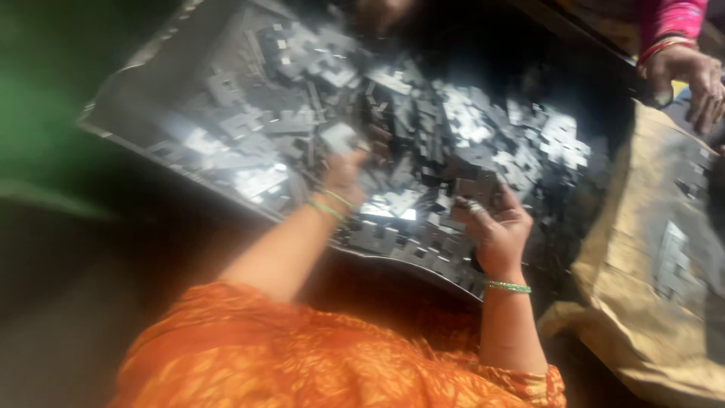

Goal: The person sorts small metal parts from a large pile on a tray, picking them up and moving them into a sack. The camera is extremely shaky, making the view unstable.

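Right hand [495,227] cupped, gripping metal pieces [474,185]

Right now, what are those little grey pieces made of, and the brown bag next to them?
The flat pieces look like thin sheet metal: grey, with bright glints where light hits. The tray under them seems metal too, dull grey. The brown sack looks like coarse woven cloth, maybe jute. The blur leaves it uncertain. The left hand and right hand each seem to hold pieces.
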